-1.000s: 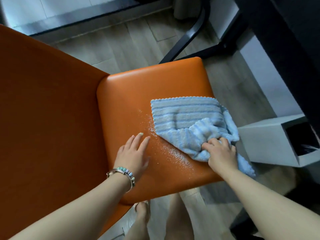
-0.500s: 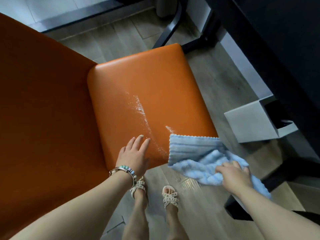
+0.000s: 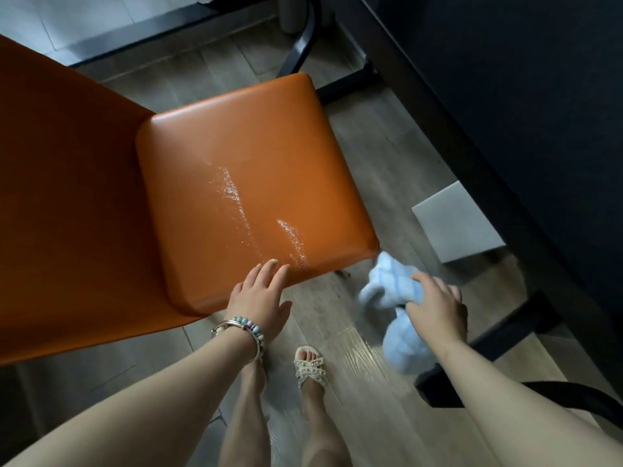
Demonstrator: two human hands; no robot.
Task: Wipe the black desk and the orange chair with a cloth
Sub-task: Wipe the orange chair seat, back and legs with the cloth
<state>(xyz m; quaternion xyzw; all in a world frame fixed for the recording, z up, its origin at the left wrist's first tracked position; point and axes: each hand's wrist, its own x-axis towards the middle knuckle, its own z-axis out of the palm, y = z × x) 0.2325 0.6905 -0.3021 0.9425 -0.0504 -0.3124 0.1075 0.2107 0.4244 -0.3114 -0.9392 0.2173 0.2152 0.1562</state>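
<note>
The orange chair (image 3: 236,156) fills the left and middle, its seat marked by two thin white streaks of residue (image 3: 232,190). My left hand (image 3: 261,294) rests flat with straight fingers on the seat's near edge. My right hand (image 3: 436,306) grips the bunched blue striped cloth (image 3: 387,288), held in the air off the seat's near right corner, above the floor. The black desk (image 3: 505,96) runs along the right side.
A pale grey box-shaped bin (image 3: 455,227) stands on the wooden floor under the desk edge. Black desk legs (image 3: 505,328) cross the floor at right, and another black leg (image 3: 303,42) sits at the top. My sandalled feet (image 3: 310,369) stand in front of the seat.
My right hand drew the cloth across the seat toward me and off its near right corner, bunching it. White streaks are left behind. My left hand stayed on the seat edge.
</note>
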